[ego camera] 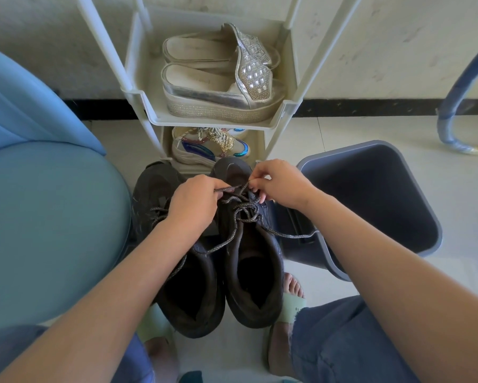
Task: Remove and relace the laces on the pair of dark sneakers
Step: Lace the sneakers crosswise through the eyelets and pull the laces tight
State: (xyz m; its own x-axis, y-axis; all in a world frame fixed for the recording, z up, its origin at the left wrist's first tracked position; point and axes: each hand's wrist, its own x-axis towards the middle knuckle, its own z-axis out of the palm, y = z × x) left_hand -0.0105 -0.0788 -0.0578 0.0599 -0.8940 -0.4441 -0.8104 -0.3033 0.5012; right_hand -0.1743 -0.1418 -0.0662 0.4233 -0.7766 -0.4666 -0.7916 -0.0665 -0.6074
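Two dark sneakers stand side by side on the floor between my feet, toes pointing away. Over the right sneaker, both hands work its grey speckled lace. My left hand pinches one stretch of the lace near the toe end. Close beside it, my right hand pinches another stretch. The lace is loosened, with loops bunched over the tongue and loose ends trailing to both sides. My left forearm partly hides the left sneaker, whose lace shows near its eyelets.
A white shoe rack stands just beyond the sneakers, holding silver platform slippers above and a colourful trainer below. A grey bin lies tipped at the right. A teal seat fills the left. A blue tube curves at far right.
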